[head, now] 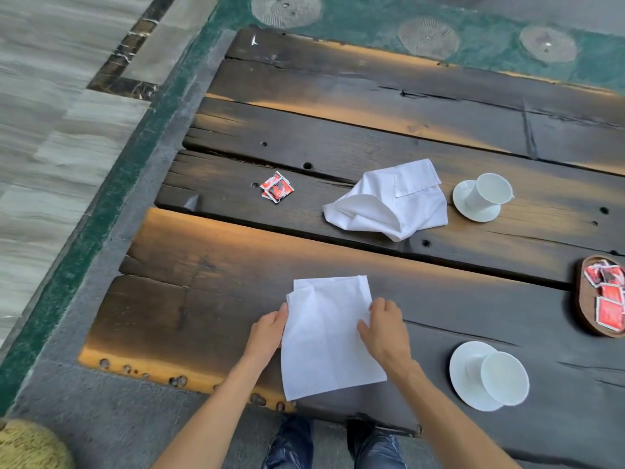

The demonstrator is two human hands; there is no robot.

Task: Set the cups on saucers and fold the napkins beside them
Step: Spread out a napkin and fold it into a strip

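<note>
Napkin lies flat on the near plank of the dark wooden table, partly folded, its near corner reaching the table's edge. Your left hand is at the napkin's nine o'clock side, fingers curled onto that edge with their tips on the cloth. Your right hand is at its three o'clock side, fingers bent and gripping the right edge of the cloth.

At four o'clock from your right hand, well apart from the napkin, a white cup stands on a white saucer, set toward the saucer's right side.

At twelve o'clock from the flat napkin, on the next plank back, a second napkin lies crumpled and loosely heaped. At its three o'clock, just beside it, a second cup stands on its saucer.

At nine o'clock from the crumpled napkin, well apart, a few red sachets lie loose on the wood. At the table's right edge, at two o'clock from your right hand, a small wooden tray holds more red packets; it is partly cut off by the frame.

Your jeans-clad legs show below the table's near edge.
</note>
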